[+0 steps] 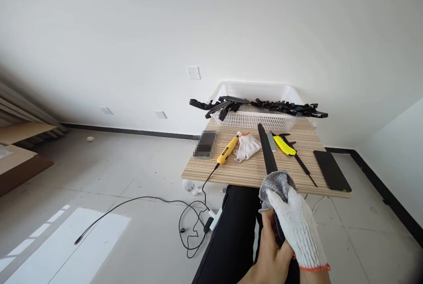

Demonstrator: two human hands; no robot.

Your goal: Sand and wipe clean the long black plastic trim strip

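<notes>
My right hand (299, 226) wears a white knit glove and presses a grey cloth (276, 183) around a long black plastic strip (267, 151). My bare left hand (272, 248) grips the strip's near end from below, fingers wrapped round it. The strip points away over the wooden table (251, 169) toward the white basket (254, 118). Its near end is hidden between my hands.
The basket holds several black plastic strips (284, 107) that overhang both sides. On the table lie a yellow corded tool (227, 150), a spare white glove (247, 146), a yellow-handled cutter (284, 145), a thin black tool (304, 167), a dark tablet (331, 170) and a blurred object (205, 144). Cables (191, 222) trail on the floor.
</notes>
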